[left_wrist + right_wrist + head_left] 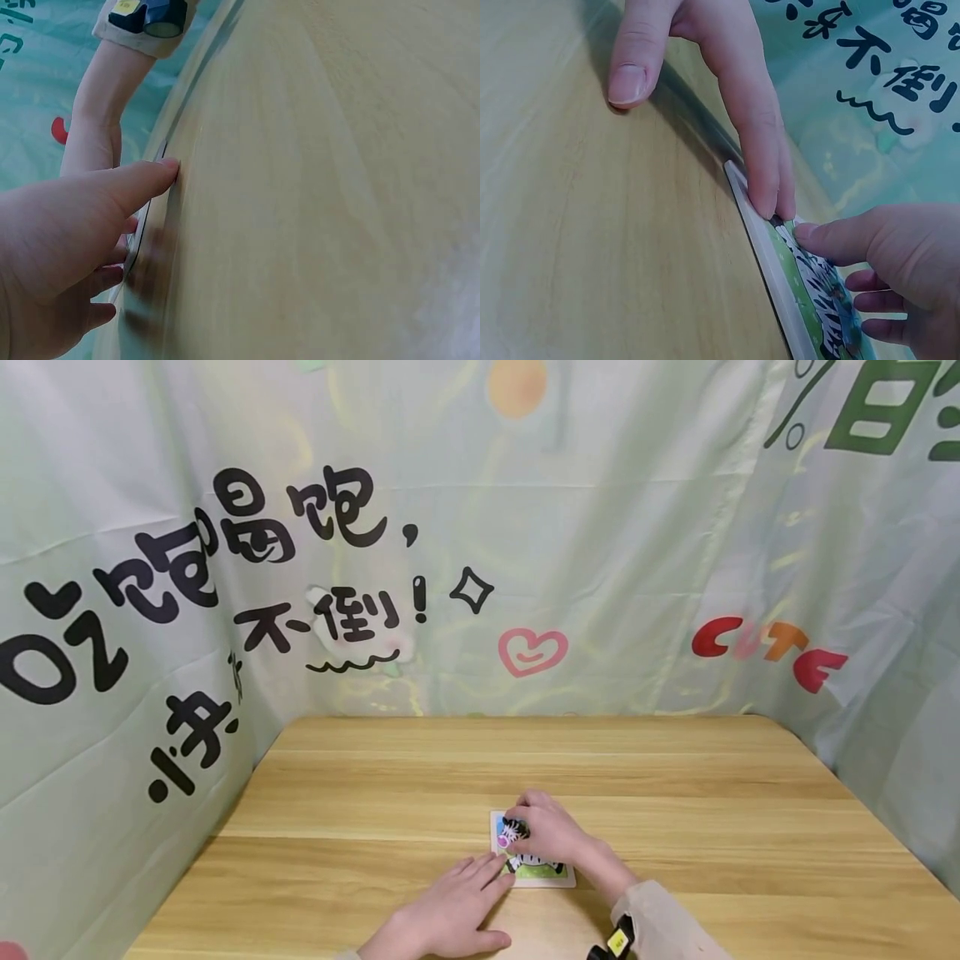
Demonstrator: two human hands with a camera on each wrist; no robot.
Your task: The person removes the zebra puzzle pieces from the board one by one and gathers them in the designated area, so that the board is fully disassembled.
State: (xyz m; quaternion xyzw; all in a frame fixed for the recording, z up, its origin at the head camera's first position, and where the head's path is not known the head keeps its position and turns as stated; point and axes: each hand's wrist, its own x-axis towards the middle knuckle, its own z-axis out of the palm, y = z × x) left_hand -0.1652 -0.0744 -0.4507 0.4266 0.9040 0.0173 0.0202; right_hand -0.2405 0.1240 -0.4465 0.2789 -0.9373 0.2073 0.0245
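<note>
A zebra picture puzzle board (545, 882) with a pale border lies flat on the wooden table. My left hand (457, 910) is at its lower left corner, fingers stretched out and tips resting on the picture; the thumb stays off to the side on the tabletop. From the right, my right hand (551, 831) reaches over the board and pinches the zebra's head piece (513, 832) between thumb and curled fingers. The right wrist view shows the zebra's striped body (817, 289) on green grass beneath the right thumb. My right hand covers the upper right of the picture.
The wooden table (337, 793) stretches out behind and to both sides of the board. A printed fabric curtain (600, 552) with writing hangs along its back and sides. A dark wrist device (617, 939) with a yellow label sits at my right sleeve.
</note>
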